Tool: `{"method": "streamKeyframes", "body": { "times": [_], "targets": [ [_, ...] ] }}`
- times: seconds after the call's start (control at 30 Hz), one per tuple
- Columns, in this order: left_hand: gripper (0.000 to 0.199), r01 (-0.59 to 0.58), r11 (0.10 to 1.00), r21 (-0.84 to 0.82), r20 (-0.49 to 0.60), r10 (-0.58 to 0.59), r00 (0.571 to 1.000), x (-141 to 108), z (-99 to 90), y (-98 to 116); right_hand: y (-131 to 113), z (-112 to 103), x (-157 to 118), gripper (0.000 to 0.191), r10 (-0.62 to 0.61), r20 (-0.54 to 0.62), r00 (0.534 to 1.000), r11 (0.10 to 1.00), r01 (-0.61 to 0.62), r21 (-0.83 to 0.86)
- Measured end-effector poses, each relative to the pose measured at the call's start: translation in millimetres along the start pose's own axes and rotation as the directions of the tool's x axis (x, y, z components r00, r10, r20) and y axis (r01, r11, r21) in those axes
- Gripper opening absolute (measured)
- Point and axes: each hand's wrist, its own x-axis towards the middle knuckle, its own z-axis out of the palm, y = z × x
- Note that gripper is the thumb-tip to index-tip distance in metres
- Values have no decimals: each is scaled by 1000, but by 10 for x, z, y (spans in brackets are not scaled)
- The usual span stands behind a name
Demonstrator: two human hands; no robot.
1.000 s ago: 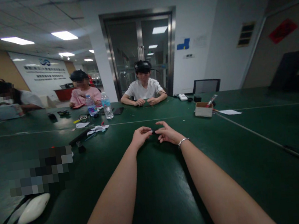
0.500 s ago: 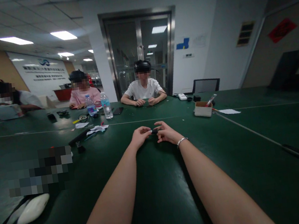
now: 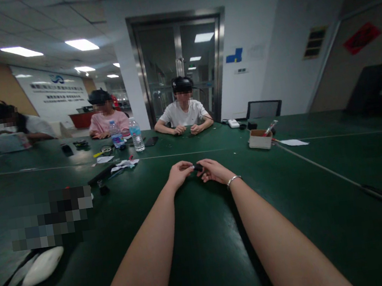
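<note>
Between my hands, above the dark green table (image 3: 204, 236), is a small black object (image 3: 197, 166) with a light, silvery end on its left. It is too small for me to tell its kind. My left hand (image 3: 180, 175) pinches the light end between thumb and fingertips. From the other side, my right hand (image 3: 213, 171) has its thumb and forefinger closed on the black part, the other fingers curled below. A silver bangle (image 3: 234, 181) circles my right wrist.
Left of my arms lie a white rounded device (image 3: 43, 267) with a strap and a black stick-like item (image 3: 101, 174). Water bottles (image 3: 136, 135) stand farther back. A small box (image 3: 260, 139) holds pens at right. Several people sit across the table, one person (image 3: 183, 115) directly opposite.
My right forefinger and thumb, spread apart before, have come together on the black object. The left hand keeps its pinch in the same place.
</note>
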Motion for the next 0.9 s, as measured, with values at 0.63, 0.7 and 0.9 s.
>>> {"method": "streamKeyframes", "body": {
  "times": [0.63, 0.7, 0.9],
  "targets": [
    [29, 15, 984, 176, 28, -20, 999, 51, -1, -78, 92, -54, 55, 31, -70, 101, 992, 998, 70, 8],
    [28, 15, 982, 190, 37, -22, 999, 46, 7, -66, 103, -60, 71, 31, -63, 90, 994, 998, 61, 17],
    [19, 66, 990, 122, 65, -75, 995, 38, 22, -48, 112, -62, 82, 28, -61, 63, 996, 998, 60, 17]
  ]
}}
